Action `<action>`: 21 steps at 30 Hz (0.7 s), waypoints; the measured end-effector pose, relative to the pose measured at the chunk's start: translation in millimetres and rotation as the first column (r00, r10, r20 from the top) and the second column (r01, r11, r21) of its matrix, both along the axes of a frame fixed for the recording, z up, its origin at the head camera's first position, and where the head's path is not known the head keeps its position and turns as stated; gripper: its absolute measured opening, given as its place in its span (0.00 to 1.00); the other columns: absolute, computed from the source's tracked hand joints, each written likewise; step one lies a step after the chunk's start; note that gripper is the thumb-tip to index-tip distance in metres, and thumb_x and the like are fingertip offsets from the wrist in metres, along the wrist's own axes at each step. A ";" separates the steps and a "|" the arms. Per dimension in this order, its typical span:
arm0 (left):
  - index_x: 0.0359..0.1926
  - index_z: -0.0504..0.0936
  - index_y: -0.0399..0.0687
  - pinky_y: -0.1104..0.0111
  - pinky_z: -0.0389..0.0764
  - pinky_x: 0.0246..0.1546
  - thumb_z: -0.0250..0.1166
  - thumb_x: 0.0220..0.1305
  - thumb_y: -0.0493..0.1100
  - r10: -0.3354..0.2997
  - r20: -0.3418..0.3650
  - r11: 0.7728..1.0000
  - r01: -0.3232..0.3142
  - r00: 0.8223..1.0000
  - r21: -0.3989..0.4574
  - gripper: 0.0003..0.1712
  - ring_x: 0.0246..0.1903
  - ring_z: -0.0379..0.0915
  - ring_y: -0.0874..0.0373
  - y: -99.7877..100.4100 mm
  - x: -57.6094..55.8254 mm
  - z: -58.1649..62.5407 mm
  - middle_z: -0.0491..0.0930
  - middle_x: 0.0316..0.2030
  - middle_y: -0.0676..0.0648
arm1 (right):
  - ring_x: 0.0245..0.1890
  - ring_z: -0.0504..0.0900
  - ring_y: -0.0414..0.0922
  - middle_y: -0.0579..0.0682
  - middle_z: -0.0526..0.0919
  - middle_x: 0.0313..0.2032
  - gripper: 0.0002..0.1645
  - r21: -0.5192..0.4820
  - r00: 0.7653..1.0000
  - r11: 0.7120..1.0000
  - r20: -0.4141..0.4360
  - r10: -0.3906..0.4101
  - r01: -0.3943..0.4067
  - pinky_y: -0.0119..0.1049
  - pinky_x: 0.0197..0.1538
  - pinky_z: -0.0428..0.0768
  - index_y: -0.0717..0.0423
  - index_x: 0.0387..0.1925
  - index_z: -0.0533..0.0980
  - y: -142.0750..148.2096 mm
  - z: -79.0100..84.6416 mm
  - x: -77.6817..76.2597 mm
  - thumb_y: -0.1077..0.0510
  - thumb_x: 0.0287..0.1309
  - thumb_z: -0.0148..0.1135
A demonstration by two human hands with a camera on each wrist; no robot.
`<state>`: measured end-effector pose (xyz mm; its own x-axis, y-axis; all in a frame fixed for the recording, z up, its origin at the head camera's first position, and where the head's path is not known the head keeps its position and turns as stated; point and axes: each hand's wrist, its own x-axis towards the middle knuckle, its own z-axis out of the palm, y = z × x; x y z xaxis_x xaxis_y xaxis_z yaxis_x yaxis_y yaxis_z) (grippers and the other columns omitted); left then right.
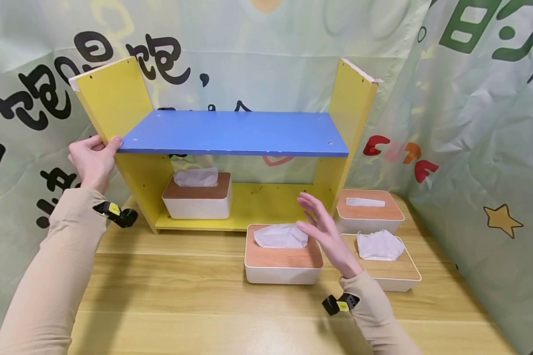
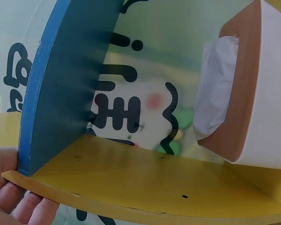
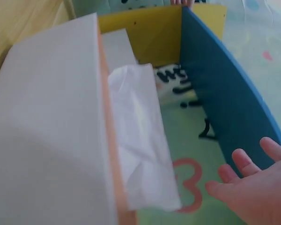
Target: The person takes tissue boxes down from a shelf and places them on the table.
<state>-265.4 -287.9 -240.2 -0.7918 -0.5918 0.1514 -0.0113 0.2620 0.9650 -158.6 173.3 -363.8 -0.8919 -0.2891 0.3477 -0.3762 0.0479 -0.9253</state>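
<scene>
A small shelf unit with yellow side panels (image 1: 353,106) and a blue shelf board (image 1: 235,130) stands on the wooden table. My left hand (image 1: 93,160) grips its left side panel, thumb at the blue board's corner and fingers (image 2: 42,208) behind the yellow edge. On the bottom board, at the left, sits a white tissue box (image 1: 197,207) with a brown wooden lid. Just right of another tissue box (image 1: 284,276), which stands in front of the unit, my right hand (image 1: 330,239) hovers with fingers spread and nothing in them.
Two more tissue boxes stand right of the unit: one (image 1: 370,224) beside its right panel, the other (image 1: 397,284) nearer the front. Printed cloth (image 1: 475,162) hangs behind and along both sides. Wooden tabletop (image 1: 195,310) extends before the boxes.
</scene>
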 end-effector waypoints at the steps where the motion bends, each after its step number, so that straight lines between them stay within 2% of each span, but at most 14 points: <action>1: 0.64 0.78 0.46 0.82 0.66 0.56 0.69 0.63 0.50 0.000 0.000 1.000 0.000 1.000 -0.002 0.29 0.73 0.42 0.72 -0.2 0.0 0.2 0.70 0.13 0.78 | 0.79 0.52 0.55 0.58 0.57 0.76 0.38 -0.001 1.000 1.000 0.005 0.010 -0.010 0.56 0.80 0.48 0.55 0.77 0.52 -2.4 3.3 -1.1 0.62 0.71 0.53; 5: 0.63 0.78 0.46 0.82 0.64 0.58 0.69 0.63 0.51 0.002 0.000 1.000 -0.002 1.000 -0.011 0.29 0.73 0.44 0.70 -0.4 0.1 0.7 0.70 0.13 0.78 | 0.79 0.54 0.54 0.56 0.60 0.75 0.37 0.011 0.999 0.999 0.007 0.052 -0.052 0.56 0.80 0.51 0.53 0.76 0.56 -12.4 16.9 -5.4 0.62 0.70 0.56; 12: 0.64 0.78 0.47 0.82 0.67 0.51 0.69 0.63 0.51 -0.004 0.004 1.000 0.004 1.000 -0.008 0.29 0.73 0.42 0.71 -1.0 0.0 0.8 0.71 0.14 0.78 | 0.76 0.60 0.55 0.57 0.63 0.73 0.36 0.060 0.996 0.994 0.005 0.086 -0.087 0.55 0.80 0.55 0.57 0.74 0.60 -29.7 36.7 -18.3 0.63 0.68 0.59; 21: 0.63 0.79 0.47 0.83 0.66 0.53 0.69 0.63 0.51 -0.001 0.001 1.000 0.001 1.000 -0.020 0.29 0.72 0.44 0.74 -1.7 0.5 0.5 0.71 0.13 0.78 | 0.73 0.64 0.57 0.59 0.66 0.71 0.35 0.200 0.992 0.972 0.065 0.111 -0.122 0.54 0.78 0.60 0.57 0.72 0.61 -50.1 39.0 -39.3 0.62 0.67 0.60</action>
